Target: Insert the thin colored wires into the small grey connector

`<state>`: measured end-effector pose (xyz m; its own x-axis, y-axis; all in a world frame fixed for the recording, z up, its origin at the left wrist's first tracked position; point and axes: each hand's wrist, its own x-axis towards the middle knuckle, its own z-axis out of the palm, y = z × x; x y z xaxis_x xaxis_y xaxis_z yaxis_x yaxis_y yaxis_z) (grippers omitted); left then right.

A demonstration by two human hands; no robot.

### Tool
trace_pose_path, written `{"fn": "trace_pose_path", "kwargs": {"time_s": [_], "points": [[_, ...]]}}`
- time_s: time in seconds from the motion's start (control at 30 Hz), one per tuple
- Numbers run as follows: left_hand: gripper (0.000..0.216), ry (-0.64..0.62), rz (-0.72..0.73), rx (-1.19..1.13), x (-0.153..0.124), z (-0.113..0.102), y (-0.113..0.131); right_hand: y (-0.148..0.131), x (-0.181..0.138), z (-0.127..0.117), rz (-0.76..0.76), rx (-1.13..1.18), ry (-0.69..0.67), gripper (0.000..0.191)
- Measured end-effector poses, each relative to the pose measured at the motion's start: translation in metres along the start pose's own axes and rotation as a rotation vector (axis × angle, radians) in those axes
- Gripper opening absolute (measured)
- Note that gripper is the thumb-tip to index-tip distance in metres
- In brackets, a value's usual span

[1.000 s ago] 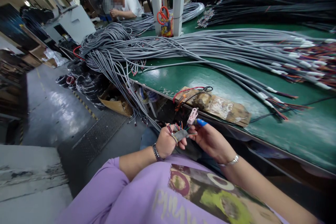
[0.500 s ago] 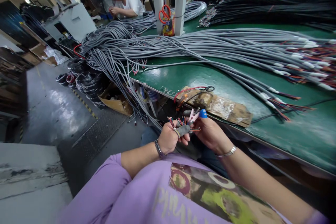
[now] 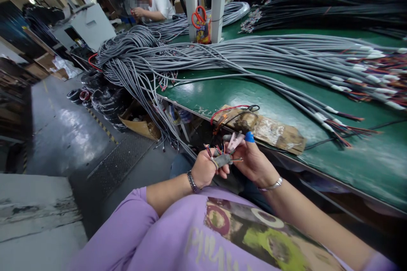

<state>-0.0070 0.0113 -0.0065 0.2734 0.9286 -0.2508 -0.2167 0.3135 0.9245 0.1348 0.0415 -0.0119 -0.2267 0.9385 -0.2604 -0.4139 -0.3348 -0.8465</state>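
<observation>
My left hand (image 3: 204, 168) is closed around the end of a grey cable (image 3: 221, 160), its thumb wearing a grey cover. Thin coloured wires (image 3: 208, 150) fan out above the fist, and a few more stick out to the right. Just to the right, my right hand (image 3: 256, 164) pinches a small pale pink tool (image 3: 234, 142), shaped like a clip, close against the wires. A blue cover (image 3: 249, 136) sits on the right thumb. Whether the tool's jaws grip a wire is too small to make out.
A green bench (image 3: 203, 89) carries long grey cables (image 3: 254, 53) with stripped ends on the right. A taped cardboard piece (image 3: 270, 130) lies along its near edge. Orange scissors (image 3: 199, 16) hang at a white post. Another person (image 3: 159, 2) sits at the far left.
My right hand has shifted slightly to the right, and the pink tool has turned a little with it. The left hand stays nearly still on the cable.
</observation>
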Motion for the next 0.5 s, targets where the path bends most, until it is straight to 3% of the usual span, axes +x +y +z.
{"fn": "trace_pose_path", "kwargs": {"time_s": [0.1, 0.2, 0.33, 0.5], "points": [[0.05, -0.016, 0.005, 0.0, -0.005, -0.002, 0.0, -0.003, -0.004, -0.002, 0.121, 0.215, 0.01, 0.06], [0.052, -0.02, 0.029, -0.01, -0.009, -0.003, 0.0, -0.008, -0.007, 0.001, 0.15, 0.249, 0.032, 0.056], [0.052, 0.044, 0.063, -0.005, -0.008, -0.002, 0.0, -0.012, -0.007, 0.007, 0.08, 0.187, 0.049, 0.036], [0.05, 0.09, 0.061, -0.001, -0.004, 0.003, 0.004, -0.001, -0.008, 0.003, -0.081, 0.071, 0.073, 0.04]]}}
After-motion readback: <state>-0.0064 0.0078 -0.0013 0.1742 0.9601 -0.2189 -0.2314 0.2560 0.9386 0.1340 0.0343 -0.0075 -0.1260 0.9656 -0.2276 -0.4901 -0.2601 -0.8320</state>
